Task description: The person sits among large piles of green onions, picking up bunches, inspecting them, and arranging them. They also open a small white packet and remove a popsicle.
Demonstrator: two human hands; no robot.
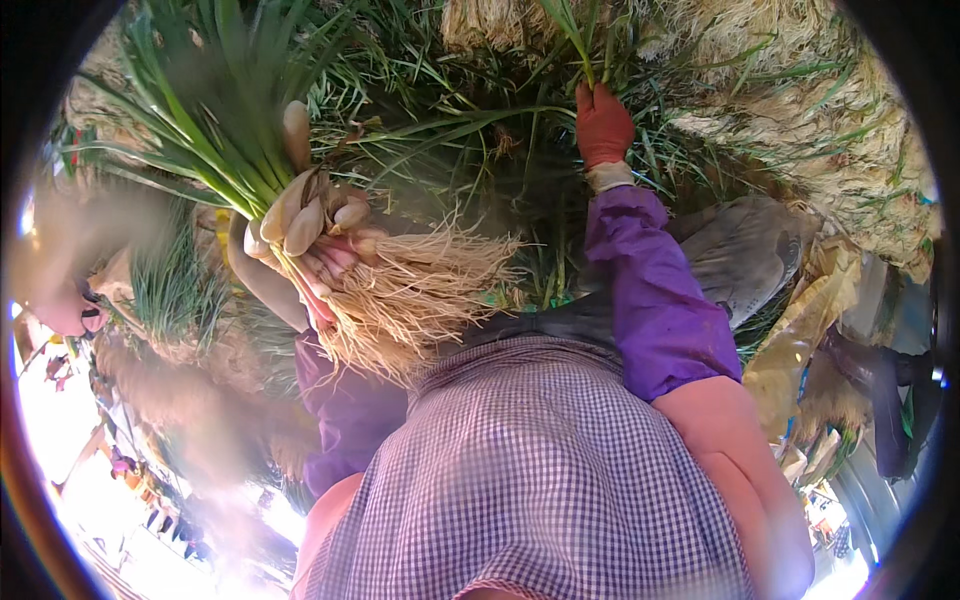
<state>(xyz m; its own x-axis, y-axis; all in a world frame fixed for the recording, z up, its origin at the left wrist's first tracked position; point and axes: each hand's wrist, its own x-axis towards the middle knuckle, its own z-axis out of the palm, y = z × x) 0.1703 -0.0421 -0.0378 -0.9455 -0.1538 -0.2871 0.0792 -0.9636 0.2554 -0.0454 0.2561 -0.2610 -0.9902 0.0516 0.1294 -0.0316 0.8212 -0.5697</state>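
My left hand (300,217), in a pale dirty glove, is closed around a thick bunch of what looks like green garlic (330,277). The bunch has long green leaves pointing up and left, pinkish stem bases, and a mass of pale roots hanging to the right. Ahead and to the right, my right hand (604,127), in an orange-red glove with a pale cuff, pinches a few green stalks (586,56). Below it, loose green leaves (480,127) cover the ground between the root piles.
Heaped plants with pale roots (817,112) rise at the right, with another root bundle (487,22) at the top. A yellowish plastic sheet (802,322) lies near my right side. Blurred bundles (172,277) and another person's hand (67,311) are at the left.
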